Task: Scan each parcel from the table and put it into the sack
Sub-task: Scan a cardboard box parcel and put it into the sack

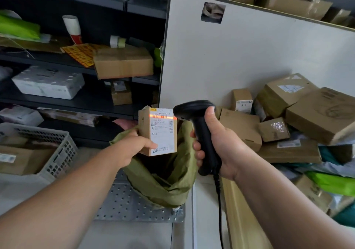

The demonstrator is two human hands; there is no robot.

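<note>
Left hand [132, 147] grips a small brown parcel [158, 131], white label red-lit by the scanner [197, 131] in right hand [221, 147].

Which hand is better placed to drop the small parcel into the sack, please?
The left hand: it holds the small parcel right above the open green sack, while the right hand is busy gripping the scanner.

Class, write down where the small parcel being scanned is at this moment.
In the head view, the small parcel is near centre, held by the left hand above the green sack, just left of the scanner in the right hand.
</note>
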